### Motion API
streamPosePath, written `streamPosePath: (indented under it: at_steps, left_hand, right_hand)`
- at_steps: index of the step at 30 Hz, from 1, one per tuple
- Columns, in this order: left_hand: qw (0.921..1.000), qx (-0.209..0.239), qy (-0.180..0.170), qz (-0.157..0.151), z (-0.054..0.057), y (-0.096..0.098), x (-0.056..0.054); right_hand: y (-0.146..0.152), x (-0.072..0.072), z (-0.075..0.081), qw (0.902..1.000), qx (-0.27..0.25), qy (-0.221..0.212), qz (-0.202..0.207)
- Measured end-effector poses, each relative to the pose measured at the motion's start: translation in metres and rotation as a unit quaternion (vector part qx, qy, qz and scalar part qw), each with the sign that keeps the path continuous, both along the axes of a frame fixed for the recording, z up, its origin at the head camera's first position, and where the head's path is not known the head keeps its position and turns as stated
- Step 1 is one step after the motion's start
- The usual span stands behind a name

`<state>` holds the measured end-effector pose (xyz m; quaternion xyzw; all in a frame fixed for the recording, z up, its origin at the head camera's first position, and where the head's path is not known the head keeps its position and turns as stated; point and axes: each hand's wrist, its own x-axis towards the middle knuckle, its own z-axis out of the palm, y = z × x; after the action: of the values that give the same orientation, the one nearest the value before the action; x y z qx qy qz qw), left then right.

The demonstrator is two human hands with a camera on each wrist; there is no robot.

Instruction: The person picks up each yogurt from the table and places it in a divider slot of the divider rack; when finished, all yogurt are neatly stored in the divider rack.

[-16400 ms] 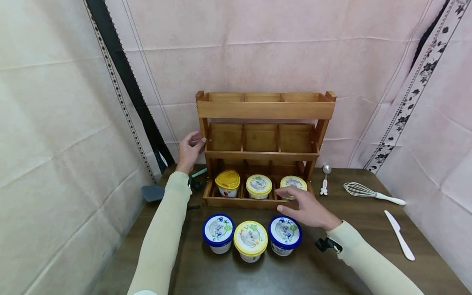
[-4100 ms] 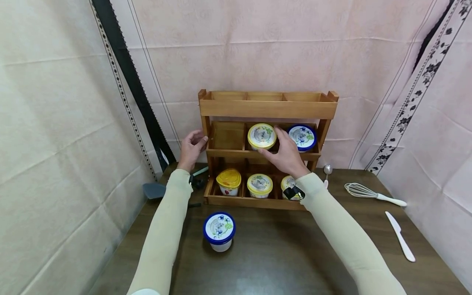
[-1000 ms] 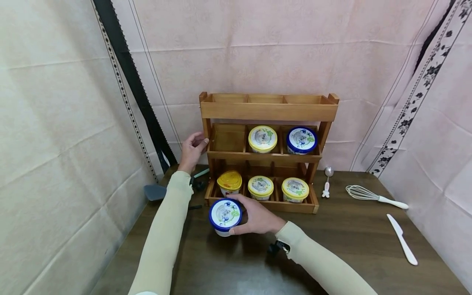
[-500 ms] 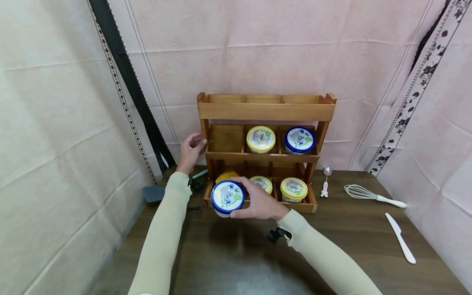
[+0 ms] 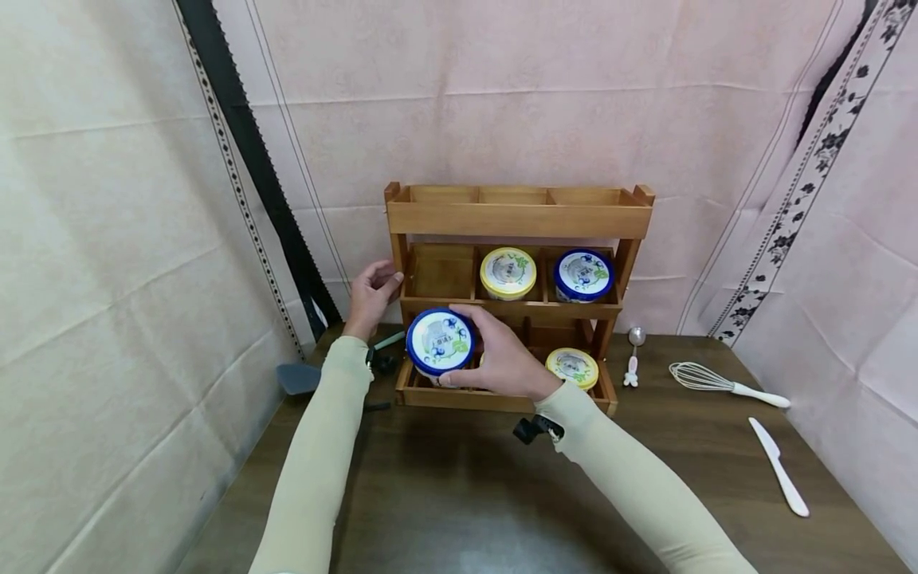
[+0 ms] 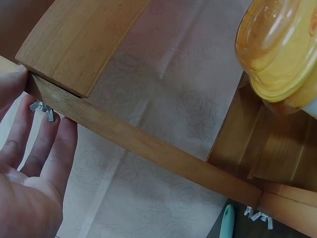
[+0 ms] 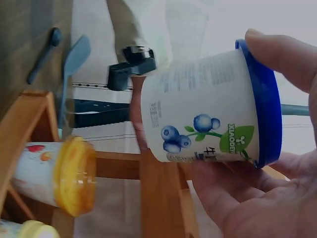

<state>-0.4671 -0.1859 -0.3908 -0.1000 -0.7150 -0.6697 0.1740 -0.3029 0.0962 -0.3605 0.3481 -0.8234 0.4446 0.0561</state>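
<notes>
My right hand [image 5: 508, 359] grips a yogurt tub [image 5: 441, 343] with a blue lid and blueberries printed on its side. Thumb and fingers clasp it around the lid in the right wrist view. The tub is in the air before the left part of the wooden rack [image 5: 516, 219], below the middle shelf. My left hand [image 5: 373, 296] pinches the rack's left post, thumb opposite the fingers in the left wrist view. A yellow-lidded tub [image 5: 508, 273] and a blue-lidded one [image 5: 583, 275] occupy the middle shelf's centre and right compartments.
On the bottom shelf are a yellow-lidded tub [image 5: 572, 367] at right and a domed yellow-lidded cup [image 7: 74, 176]. A measuring spoon [image 5: 633, 355], whisk [image 5: 724, 384] and white knife [image 5: 779, 468] lie right of the rack. A grey spatula [image 5: 297, 377] lies left. Fabric walls enclose the table.
Earlier, three tubs stood before the rack; two now sit on the middle shelf. The right hand has lifted the last blue-lidded one from the table toward the rack. My left hand stays put.
</notes>
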Motion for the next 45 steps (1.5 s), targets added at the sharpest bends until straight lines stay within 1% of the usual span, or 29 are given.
streamPosePath:
  at_steps: [5, 8, 12, 17, 21, 26, 33, 38, 41, 45]
  left_hand:
    - [1.0, 0.002, -0.004, -0.003, 0.002, -0.001, 0.0]
    - [1.0, 0.0, -0.003, -0.003, 0.002, -0.003, 0.001]
    - [1.0, 0.0, -0.006, -0.006, 0.0, -0.003, 0.001]
    - [0.9999, 0.009, -0.009, -0.01, 0.0, -0.004, -0.001]
    - [0.9998, 0.012, -0.011, -0.014, 0.0, -0.003, -0.001]
    - [0.9997, 0.014, -0.014, -0.017, 0.001, -0.002, 0.0]
    - [0.9996, 0.021, -0.011, -0.016, 0.001, -0.002, -0.002]
    - [0.9997, 0.016, -0.011, -0.015, 0.0, -0.003, -0.002]
    - [0.9998, 0.012, -0.013, -0.014, 0.0, -0.004, -0.002]
    - [0.9998, 0.006, -0.012, -0.013, 0.001, -0.003, -0.002]
  right_hand:
    - [-0.002, -0.007, 0.017, 0.9995, -0.006, 0.025, -0.019]
    - [-0.003, -0.012, 0.024, 0.9991, -0.012, 0.029, -0.028]
    - [-0.005, -0.018, 0.028, 0.9981, -0.021, 0.038, -0.044]
    - [-0.009, -0.03, 0.033, 0.9949, -0.014, 0.066, -0.076]
    - [-0.014, -0.039, 0.037, 0.9914, -0.018, 0.081, -0.101]
    - [-0.019, -0.046, 0.038, 0.9884, -0.036, 0.078, -0.125]
    - [-0.026, -0.058, 0.038, 0.9836, -0.032, 0.078, -0.159]
    - [-0.031, -0.069, 0.036, 0.9805, -0.029, 0.077, -0.178]
    - [-0.034, -0.075, 0.035, 0.9796, -0.025, 0.069, -0.187]
    - [-0.037, -0.081, 0.034, 0.9774, -0.033, 0.061, -0.2]
